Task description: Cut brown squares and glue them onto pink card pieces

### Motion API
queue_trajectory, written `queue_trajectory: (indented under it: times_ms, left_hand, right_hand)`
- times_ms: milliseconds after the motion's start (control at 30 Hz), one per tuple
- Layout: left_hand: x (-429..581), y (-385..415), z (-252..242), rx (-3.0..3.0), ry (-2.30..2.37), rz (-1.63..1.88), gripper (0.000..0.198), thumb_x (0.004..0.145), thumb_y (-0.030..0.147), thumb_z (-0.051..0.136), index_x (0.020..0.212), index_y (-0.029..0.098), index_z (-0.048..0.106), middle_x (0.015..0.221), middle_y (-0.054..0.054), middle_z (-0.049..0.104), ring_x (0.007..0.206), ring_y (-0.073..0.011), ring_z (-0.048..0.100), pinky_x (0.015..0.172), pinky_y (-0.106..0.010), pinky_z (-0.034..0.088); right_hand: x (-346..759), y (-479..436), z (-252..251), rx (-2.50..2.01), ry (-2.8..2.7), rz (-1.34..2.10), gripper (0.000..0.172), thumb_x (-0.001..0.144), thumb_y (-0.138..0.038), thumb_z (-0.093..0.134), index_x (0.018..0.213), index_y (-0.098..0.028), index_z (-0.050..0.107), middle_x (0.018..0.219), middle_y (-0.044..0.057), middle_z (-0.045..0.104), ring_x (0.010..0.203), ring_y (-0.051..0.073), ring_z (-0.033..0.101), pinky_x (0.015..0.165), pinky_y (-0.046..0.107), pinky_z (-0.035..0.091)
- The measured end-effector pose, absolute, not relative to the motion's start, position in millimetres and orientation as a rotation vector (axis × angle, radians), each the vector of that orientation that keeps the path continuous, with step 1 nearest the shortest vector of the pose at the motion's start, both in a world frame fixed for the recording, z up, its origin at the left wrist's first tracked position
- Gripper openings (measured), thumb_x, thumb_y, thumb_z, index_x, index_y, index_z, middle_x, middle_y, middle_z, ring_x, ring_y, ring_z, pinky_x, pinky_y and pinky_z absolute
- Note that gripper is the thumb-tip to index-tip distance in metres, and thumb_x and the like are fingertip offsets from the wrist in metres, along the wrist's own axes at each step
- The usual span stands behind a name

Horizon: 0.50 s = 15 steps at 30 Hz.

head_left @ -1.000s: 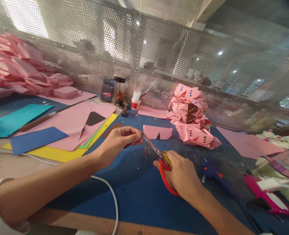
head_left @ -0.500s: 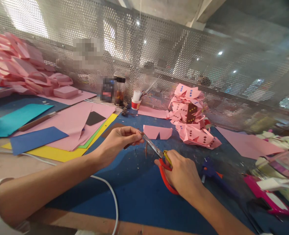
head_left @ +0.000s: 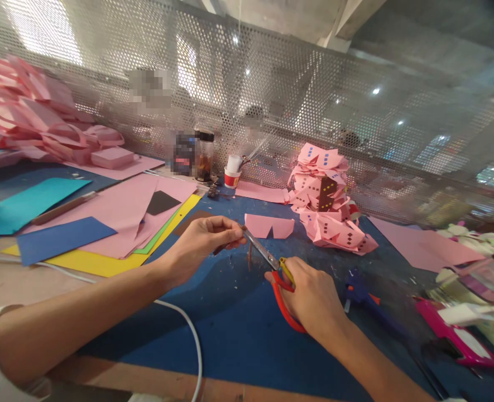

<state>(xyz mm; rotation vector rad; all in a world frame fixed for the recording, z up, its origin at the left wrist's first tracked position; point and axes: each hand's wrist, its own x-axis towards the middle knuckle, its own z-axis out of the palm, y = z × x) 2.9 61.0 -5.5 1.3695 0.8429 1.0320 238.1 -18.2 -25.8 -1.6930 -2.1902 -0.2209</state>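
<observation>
My right hand [head_left: 316, 293] is closed round the red and yellow handles of a pair of scissors [head_left: 267, 255]. Their metal blades look nearly together and point up and left, the tip reaching my left fingertips. With thumb and fingers pinched, my left hand [head_left: 207, 243] grips a small dark brown paper piece [head_left: 217, 250], mostly hidden by the fingers. A thin brown sliver [head_left: 249, 259] shows just below the blades. Behind them, a pink paper piece [head_left: 261, 224] with a V-shaped notch lies on the blue work surface [head_left: 230, 335].
A stacked pink paper model [head_left: 324, 190] stands behind my right hand. A glue gun [head_left: 366, 301] and a magenta device [head_left: 458, 335] lie right. Coloured paper sheets [head_left: 104, 215] and a heap of pink paper strips [head_left: 41, 120] are left. A white cable [head_left: 188, 318] crosses the front.
Hardly anything differs. Both hands and the scissors keep almost the same position, with the blades still at my left fingertips.
</observation>
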Motion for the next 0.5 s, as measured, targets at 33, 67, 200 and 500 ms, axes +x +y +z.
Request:
queue_trajectory:
  times_ms: [33,67,200,500]
  left_hand:
    - [3.0,60.8,-5.0,1.364,0.84,1.03,0.021,0.083,0.038,0.074,0.08,0.018,0.068,0.081,-0.003,0.071,0.072,-0.0128,0.057,0.061,-0.027,0.035]
    - [3.3,60.7,-4.4,1.355,0.835,1.029,0.021,0.082,0.038,0.075,0.08,0.018,0.068,0.081,-0.003,0.071,0.072,-0.0129,0.057,0.064,-0.027,0.037]
    - [4.0,60.4,-3.0,1.316,0.829,1.024,0.022,0.081,0.037,0.076,0.082,0.017,0.069,0.083,-0.004,0.072,0.076,-0.0134,0.058,0.071,-0.028,0.04]
    - [2.6,59.9,-6.1,1.33,0.871,1.002,0.021,0.083,0.039,0.074,0.084,0.018,0.068,0.082,-0.002,0.072,0.077,-0.0141,0.06,0.069,-0.028,0.039]
  right_hand:
    - [238.0,-18.0,-25.6,-1.694,-2.188,-0.215,0.033,0.097,-0.049,0.053,0.08,-0.021,0.055,0.075,0.0,0.063,0.059,0.017,0.061,0.055,0.03,0.026]
    - [238.0,-17.8,-25.4,-1.696,-2.185,-0.212,0.032,0.096,-0.049,0.054,0.08,-0.021,0.055,0.075,0.0,0.063,0.059,0.017,0.061,0.055,0.03,0.026]
    - [238.0,-16.7,-24.9,-1.696,-2.176,-0.207,0.031,0.097,-0.047,0.054,0.079,-0.022,0.054,0.076,0.0,0.064,0.06,0.018,0.063,0.056,0.029,0.026]
    - [239.3,-17.0,-27.5,-1.716,-2.172,-0.225,0.03,0.096,-0.047,0.055,0.08,-0.021,0.056,0.076,0.0,0.066,0.06,0.018,0.064,0.056,0.03,0.026]
